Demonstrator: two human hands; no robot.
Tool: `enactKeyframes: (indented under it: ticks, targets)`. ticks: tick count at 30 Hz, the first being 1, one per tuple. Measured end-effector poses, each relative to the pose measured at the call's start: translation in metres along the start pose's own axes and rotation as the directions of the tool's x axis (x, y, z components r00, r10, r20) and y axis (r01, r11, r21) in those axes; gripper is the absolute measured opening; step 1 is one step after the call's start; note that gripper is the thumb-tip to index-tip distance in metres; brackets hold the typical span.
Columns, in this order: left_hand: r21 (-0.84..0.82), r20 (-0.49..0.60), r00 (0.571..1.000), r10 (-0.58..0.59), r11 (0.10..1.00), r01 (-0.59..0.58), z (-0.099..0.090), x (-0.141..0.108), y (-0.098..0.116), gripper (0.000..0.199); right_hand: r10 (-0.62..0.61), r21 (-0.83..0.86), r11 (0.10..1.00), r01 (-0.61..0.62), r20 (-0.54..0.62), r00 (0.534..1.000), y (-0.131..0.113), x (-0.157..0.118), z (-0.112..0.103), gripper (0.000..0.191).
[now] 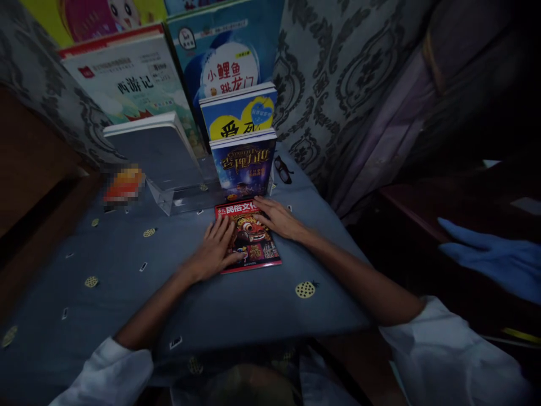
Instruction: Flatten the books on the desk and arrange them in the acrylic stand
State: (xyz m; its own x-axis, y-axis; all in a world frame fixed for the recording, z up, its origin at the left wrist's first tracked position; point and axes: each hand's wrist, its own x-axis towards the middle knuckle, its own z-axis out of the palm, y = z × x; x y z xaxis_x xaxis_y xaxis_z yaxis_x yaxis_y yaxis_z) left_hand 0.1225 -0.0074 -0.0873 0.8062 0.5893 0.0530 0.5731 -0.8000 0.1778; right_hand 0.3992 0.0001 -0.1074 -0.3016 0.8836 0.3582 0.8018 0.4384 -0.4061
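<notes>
A red-bordered book [253, 251] with a colourful mask on its cover lies flat on the cloth-covered table. My left hand [216, 248] rests on its left side, fingers stretched out and the thumb across the lower cover. Over the upper right part lies my right hand [279, 219], its fingers extended near the top edge. Neither hand is wrapped round the book. Just behind it a dark blue book [243, 169] stands upright in a clear display stand [186, 200], with a yellow and blue book [236, 115] behind that one.
A grey-backed book [156, 149] leans in the stand's left side. Larger picture books [139, 82] rise against the patterned wall. Dark glasses [283, 170] lie right of the stand. A blurred orange item [123, 185] is at left. A blue glove [494, 256] shows at far right.
</notes>
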Motion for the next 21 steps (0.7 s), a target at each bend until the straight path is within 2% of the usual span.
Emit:
enactKeyframes:
  ticks: [5, 9, 12, 15, 18, 20, 21]
  targets:
    - [0.002, -0.038, 0.999, -0.018, 1.0, 0.018, 0.004, -0.024, 0.021, 0.085, 0.079, -0.075, 0.994, -0.078, 0.014, 0.997, -0.016, -0.006, 0.003, 0.05]
    - [-0.05, -0.014, 0.999, -0.05, 0.998, 0.049, 0.002, -0.025, 0.024, 0.086, 0.172, -0.187, 0.968, -0.167, 0.015, 0.985, -0.048, -0.029, 0.01, 0.056]
    - [-0.112, 0.009, 0.998, -0.067, 0.991, 0.068, -0.001, -0.024, 0.024, 0.088, 0.166, -0.23, 0.96, -0.161, 0.003, 0.986, -0.07, -0.051, 0.018, 0.06]
    - [-0.208, 0.009, 0.991, -0.132, 0.969, 0.131, 0.0, -0.023, 0.023, 0.086, 0.156, -0.244, 0.957, -0.157, -0.022, 0.987, -0.082, -0.067, 0.022, 0.063]
    - [-0.383, -0.073, 0.962, -0.262, 0.898, 0.216, 0.006, -0.013, 0.021, 0.079, 0.141, -0.221, 0.965, -0.142, -0.024, 0.99, -0.085, -0.072, 0.023, 0.063]
    - [-0.57, -0.164, 0.91, -0.381, 0.79, 0.228, 0.009, -0.001, 0.018, 0.072, 0.133, -0.188, 0.973, -0.134, -0.019, 0.991, -0.084, -0.072, 0.022, 0.062]
    - [-0.684, -0.196, 0.869, -0.454, 0.698, 0.211, 0.009, 0.006, 0.015, 0.068, 0.132, -0.168, 0.977, -0.133, -0.017, 0.991, -0.083, -0.072, 0.021, 0.062]
